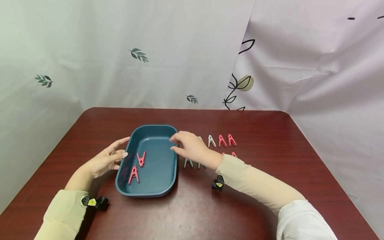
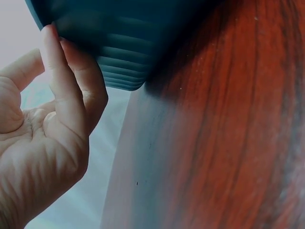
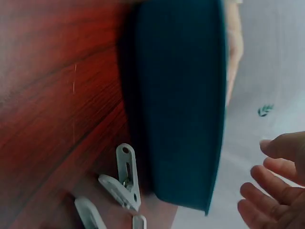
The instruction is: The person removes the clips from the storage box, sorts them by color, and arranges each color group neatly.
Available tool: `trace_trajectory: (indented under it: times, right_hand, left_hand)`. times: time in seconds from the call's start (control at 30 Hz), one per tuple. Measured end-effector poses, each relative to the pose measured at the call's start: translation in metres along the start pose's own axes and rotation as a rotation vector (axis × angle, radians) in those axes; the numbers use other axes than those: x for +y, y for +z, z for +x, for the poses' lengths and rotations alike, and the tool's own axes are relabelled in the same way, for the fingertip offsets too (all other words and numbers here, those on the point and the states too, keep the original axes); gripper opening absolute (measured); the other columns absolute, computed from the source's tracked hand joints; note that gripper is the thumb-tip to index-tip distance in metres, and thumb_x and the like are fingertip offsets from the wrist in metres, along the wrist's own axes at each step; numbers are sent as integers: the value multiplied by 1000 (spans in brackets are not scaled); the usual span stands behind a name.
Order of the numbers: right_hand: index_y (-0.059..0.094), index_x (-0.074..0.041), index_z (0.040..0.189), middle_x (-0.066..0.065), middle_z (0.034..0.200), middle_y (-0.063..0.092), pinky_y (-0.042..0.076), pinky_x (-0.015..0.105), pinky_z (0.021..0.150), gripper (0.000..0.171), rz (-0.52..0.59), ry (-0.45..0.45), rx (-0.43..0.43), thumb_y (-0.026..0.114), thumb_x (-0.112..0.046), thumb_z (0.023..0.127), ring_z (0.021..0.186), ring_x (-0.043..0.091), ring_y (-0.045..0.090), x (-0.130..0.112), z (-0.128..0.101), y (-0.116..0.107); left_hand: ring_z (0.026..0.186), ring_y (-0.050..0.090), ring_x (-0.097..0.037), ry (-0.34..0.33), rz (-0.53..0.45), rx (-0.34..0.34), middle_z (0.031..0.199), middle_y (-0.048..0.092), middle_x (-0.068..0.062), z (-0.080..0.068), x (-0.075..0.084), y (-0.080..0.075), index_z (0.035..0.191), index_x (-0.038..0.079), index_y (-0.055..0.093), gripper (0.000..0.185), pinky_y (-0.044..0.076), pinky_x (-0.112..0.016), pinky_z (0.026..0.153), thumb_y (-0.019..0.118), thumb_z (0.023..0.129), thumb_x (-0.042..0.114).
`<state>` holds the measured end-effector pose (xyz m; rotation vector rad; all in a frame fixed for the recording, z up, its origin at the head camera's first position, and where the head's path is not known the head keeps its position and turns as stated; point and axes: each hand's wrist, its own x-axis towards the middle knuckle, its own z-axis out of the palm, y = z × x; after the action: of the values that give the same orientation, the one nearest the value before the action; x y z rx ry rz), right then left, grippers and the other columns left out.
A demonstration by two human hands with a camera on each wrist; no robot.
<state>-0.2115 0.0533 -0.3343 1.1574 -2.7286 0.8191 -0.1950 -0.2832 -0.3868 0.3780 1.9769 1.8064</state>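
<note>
A blue-grey plastic tray [image 1: 154, 173] stands left of centre on the table. Two pink clothespins [image 1: 133, 175] lie in its left half. At the tray's left side my left hand [image 1: 103, 161] holds the rim, thumb at the edge and fingers against the outer wall [image 2: 126, 62]. Over the tray's right rim hovers my right hand [image 1: 192, 146], fingers loosely bent with nothing between them. In the right wrist view its fingers [image 3: 267, 195] are apart from the tray wall [image 3: 183, 105]. White clothespins [image 3: 126, 174] lie on the table beside that wall.
Right of the tray, more clothespins lie in rows, white ones [image 1: 211, 141] and pink ones [image 1: 222, 141]; my right forearm partly hides the nearer row. The table [image 1: 270, 140] is dark red wood. A pale patterned cloth [image 1: 180, 50] hangs behind it.
</note>
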Motion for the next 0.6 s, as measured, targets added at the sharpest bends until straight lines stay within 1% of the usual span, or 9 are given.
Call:
trace_trajectory:
  times: [0.13,0.23,0.4,0.6]
  right_hand:
    - [64,-8,117,5,114,63,50,31,90,28,-56,-73,-58,64,-20,91,108,18,58,-4,9,7]
    - [63,-9,119,4,117,62,49,30,92,29,-93,-161,-85,63,-20,92,113,18,55,-7,19,13]
    - [63,-11,121,3,120,60,45,27,97,31,-153,-298,-130,65,-19,91,114,16,53,-13,36,22]
    - [62,-14,123,0,121,60,39,23,104,33,-262,-402,-210,65,-19,91,116,13,53,-20,52,37]
  left_hand:
    - [90,68,-14,4,-11,-11,107,66,0,-1,-1,1,150,20,15,60,58,-32,71,46,99,8]
    - [91,68,-14,9,-7,-12,108,66,-1,-1,-1,0,150,19,15,60,58,-33,71,46,99,8]
    - [92,68,-16,10,-11,-14,108,66,-2,0,-1,-2,150,20,16,59,58,-35,73,45,100,8]
    - [93,68,-16,6,-23,-32,110,66,-1,1,-2,-3,150,21,15,59,58,-34,73,44,100,8]
